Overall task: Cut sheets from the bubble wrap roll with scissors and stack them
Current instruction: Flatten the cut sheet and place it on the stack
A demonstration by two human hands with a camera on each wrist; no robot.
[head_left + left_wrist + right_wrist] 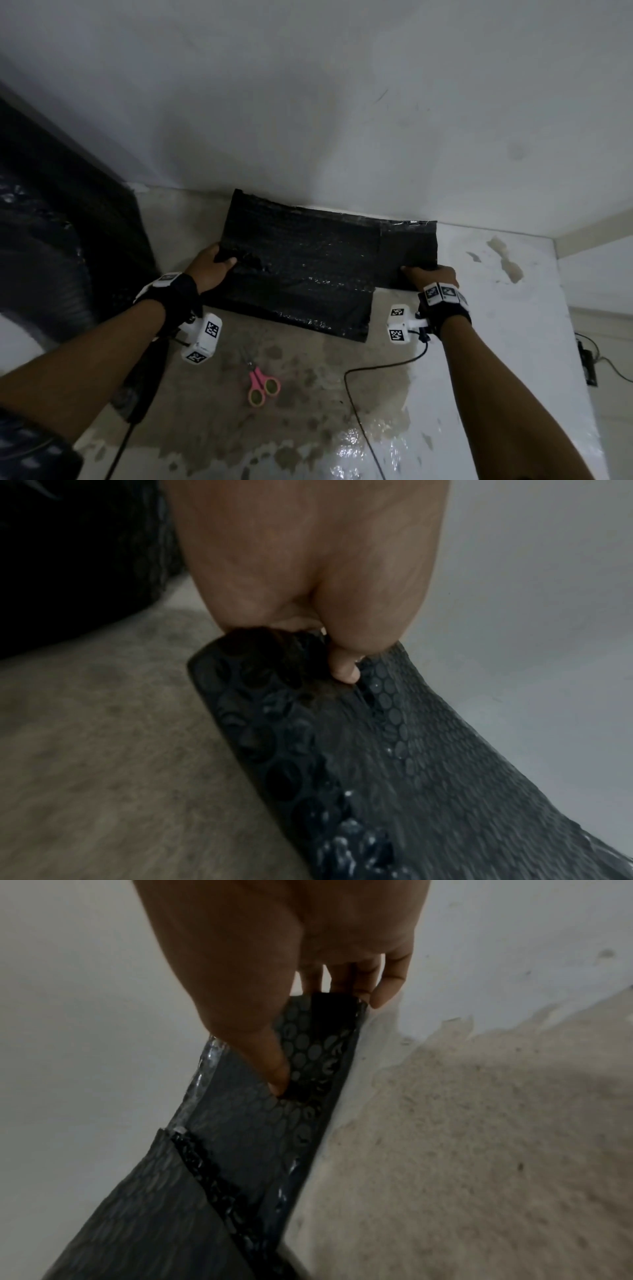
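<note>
Head view alone shows pink scissors [260,383] lying free while left hand [212,263] and right hand [432,274] pinch the bubble-wrap sheet [308,260].

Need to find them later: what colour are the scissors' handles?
Pink, on the small scissors lying on the floor; head view shows it best.

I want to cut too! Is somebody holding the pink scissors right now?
No, the pink scissors lie on the floor, while the left hand and right hand both grip the black bubble wrap sheet.
</note>
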